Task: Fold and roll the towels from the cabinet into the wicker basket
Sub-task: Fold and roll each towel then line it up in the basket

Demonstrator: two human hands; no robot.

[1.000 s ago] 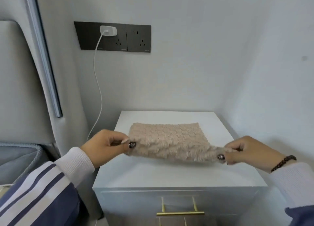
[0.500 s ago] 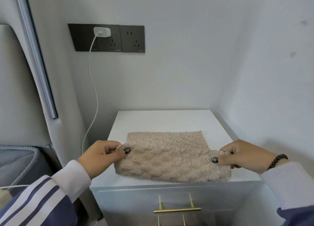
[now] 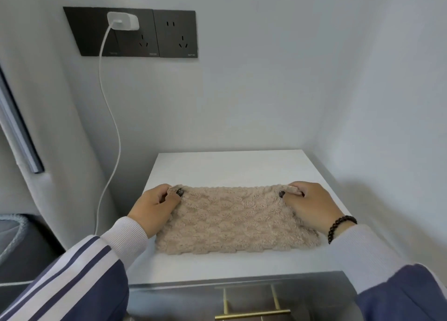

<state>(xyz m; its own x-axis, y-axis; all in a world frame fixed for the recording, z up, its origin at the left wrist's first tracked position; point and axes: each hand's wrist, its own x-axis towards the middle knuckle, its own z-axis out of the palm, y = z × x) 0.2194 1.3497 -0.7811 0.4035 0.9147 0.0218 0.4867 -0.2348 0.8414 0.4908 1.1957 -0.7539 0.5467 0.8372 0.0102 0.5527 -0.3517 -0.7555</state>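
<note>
A beige fluffy towel (image 3: 235,220) lies folded in half on the white cabinet top (image 3: 229,168), its fold toward me. My left hand (image 3: 154,206) pinches the towel's far left corner between thumb and fingers. My right hand (image 3: 308,204) pinches the far right corner the same way, a dark bead bracelet on its wrist. Both corners sit at the towel's far edge. No wicker basket is in view.
The cabinet stands in a corner, with walls behind and to the right. A gold drawer handle (image 3: 251,314) shows on its front. A white charger (image 3: 123,21) and its cable hang from dark wall sockets (image 3: 154,33). A grey padded headboard (image 3: 29,127) is at the left.
Both hands carried the towel's near edge up and away from me, laying it over the far edge. The towel went from spread flat to folded in half.
</note>
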